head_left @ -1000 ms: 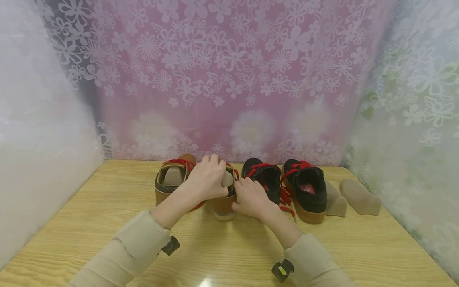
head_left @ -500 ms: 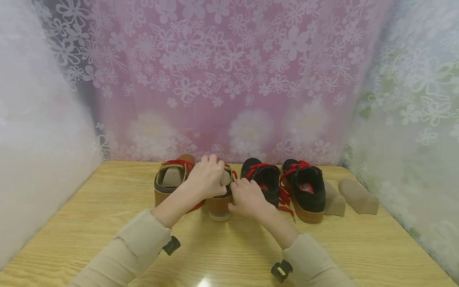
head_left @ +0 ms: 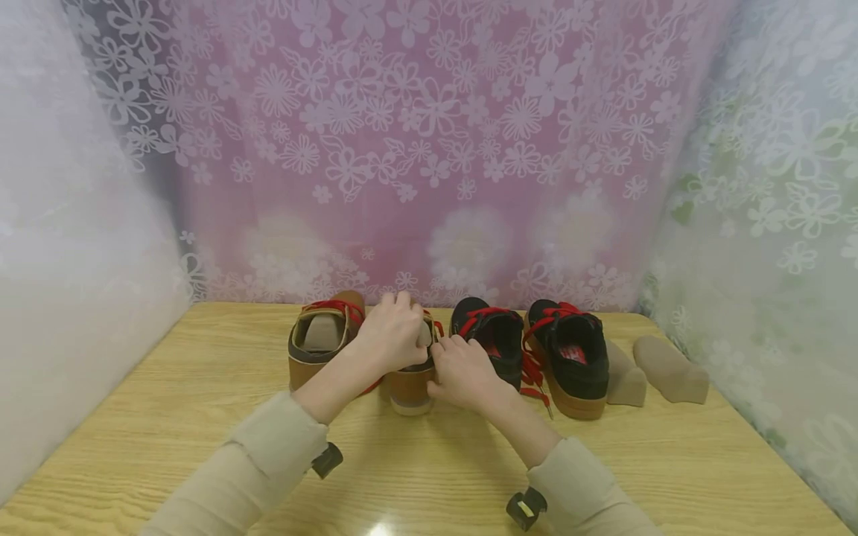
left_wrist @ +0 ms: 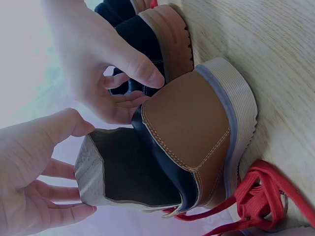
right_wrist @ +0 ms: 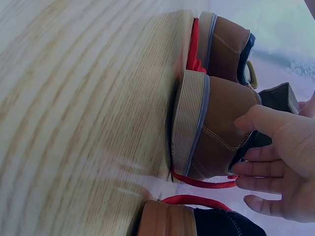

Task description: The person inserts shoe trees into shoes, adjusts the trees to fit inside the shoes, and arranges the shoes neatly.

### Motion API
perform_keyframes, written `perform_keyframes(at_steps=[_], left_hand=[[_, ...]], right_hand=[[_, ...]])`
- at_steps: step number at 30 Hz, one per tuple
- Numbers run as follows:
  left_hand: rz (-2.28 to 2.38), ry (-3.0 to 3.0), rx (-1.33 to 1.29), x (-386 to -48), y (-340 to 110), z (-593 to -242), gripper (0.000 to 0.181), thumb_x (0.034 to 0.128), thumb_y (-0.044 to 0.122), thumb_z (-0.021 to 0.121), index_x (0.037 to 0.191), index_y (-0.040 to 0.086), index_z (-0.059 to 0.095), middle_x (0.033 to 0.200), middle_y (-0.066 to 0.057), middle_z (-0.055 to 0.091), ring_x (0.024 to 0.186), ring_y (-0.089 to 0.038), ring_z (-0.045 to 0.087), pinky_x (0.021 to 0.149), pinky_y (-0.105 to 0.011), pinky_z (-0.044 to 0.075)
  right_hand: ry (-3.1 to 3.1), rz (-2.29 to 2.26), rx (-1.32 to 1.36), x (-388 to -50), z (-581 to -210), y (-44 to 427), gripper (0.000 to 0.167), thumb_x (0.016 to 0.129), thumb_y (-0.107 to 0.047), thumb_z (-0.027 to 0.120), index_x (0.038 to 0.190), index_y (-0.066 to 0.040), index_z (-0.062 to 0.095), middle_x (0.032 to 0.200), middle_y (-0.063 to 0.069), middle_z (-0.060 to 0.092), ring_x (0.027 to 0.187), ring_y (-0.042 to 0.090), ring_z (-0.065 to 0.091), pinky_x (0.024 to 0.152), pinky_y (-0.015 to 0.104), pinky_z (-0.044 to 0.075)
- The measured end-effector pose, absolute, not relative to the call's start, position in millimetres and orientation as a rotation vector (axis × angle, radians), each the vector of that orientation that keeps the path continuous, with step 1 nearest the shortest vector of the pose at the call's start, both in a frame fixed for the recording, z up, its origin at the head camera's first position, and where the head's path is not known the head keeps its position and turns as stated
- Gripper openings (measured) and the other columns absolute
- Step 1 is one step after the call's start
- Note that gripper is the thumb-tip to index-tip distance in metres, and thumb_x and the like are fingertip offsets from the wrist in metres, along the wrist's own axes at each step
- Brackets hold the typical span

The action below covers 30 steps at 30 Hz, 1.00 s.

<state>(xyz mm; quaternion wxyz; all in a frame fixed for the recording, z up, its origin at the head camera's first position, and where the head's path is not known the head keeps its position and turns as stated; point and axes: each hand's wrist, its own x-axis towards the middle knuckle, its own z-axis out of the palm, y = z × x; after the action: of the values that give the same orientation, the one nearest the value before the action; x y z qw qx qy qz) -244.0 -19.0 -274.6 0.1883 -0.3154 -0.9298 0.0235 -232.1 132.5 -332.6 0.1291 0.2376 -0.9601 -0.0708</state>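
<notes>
A brown shoe [head_left: 410, 388] with a dark collar, pale sole and red laces stands heel toward me. My left hand [head_left: 392, 331] pinches the upper end of a grey-brown moulded shoe insert [left_wrist: 133, 162] between thumb and fingers; its lower part is hidden inside this shoe. With the thumb on the heel and fingers along the collar, my right hand [right_wrist: 295, 155] holds the same shoe from its right side. To the left, the matching brown shoe [head_left: 307, 366] has an insert [head_left: 324, 331] sitting in it.
Right of my hands stand two black shoes with red laces, the nearer shoe [head_left: 485, 331] partly behind my right hand and the farther shoe [head_left: 582, 372] beside it. Two loose inserts lie farther right, one insert [head_left: 670, 370] near the table [head_left: 429, 476] edge. A floral curtain [head_left: 436, 149] hangs behind.
The brown shoe and my right hand have shifted slightly left since a second ago. My left hand keeps its hold on the insert, its forearm now a little farther right.
</notes>
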Motion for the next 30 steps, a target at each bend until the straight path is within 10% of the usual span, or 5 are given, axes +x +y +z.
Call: perform_keyframes(at_steps=[30], left_hand=[[0.034,-2.719,-0.821,-269.3,-12.2,-285.2,0.035,0.0781,0.033,0.069,0.090,0.001,0.062,0.097,-0.015,0.053,0.085,-0.029,0.052,0.072,-0.034,0.049]], right_hand=[[-2.794,-0.250,0.694,-230.2,-331.2,131.7,0.037,0.077,-0.036,0.069,0.097,-0.005,0.062,0.088,0.004,0.058,0.083,0.021,0.054,0.069,0.037,0.045]])
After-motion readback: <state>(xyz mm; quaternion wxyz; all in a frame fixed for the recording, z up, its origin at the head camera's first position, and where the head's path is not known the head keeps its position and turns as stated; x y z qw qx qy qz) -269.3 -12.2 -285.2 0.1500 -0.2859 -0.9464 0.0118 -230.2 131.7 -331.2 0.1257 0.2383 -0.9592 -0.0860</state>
